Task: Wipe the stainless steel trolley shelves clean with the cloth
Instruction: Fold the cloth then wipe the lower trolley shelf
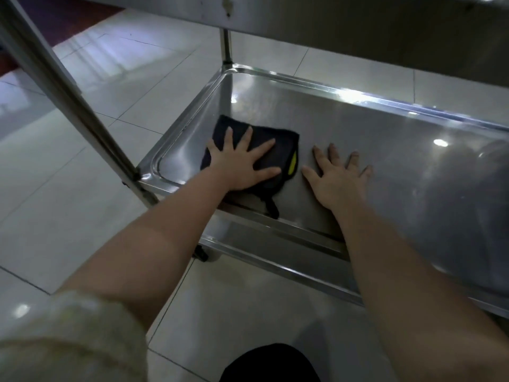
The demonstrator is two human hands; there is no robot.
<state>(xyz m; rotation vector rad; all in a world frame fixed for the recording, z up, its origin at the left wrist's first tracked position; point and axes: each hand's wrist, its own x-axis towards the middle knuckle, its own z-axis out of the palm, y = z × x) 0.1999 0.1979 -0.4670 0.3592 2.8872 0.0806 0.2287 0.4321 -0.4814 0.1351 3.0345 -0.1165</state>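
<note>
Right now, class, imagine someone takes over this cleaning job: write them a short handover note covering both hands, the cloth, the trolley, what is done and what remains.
Left hand: flat, fingers spread, pressing the dark cloth onto the lower shelf near its left end.
Right hand: flat on bare steel beside the cloth, holding nothing.
Done: cannot tell how much is wiped.
Left: probably the shelf's right stretch; the upper shelf shows only its underside, so check it.

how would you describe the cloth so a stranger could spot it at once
Find the trolley's lower shelf, a shiny steel tray above the tiled floor. At its left end the left hand presses flat on the cloth. It is the only dark, soft thing there, with a yellow-green tag; the right hand beside it rests on bare steel.
</note>
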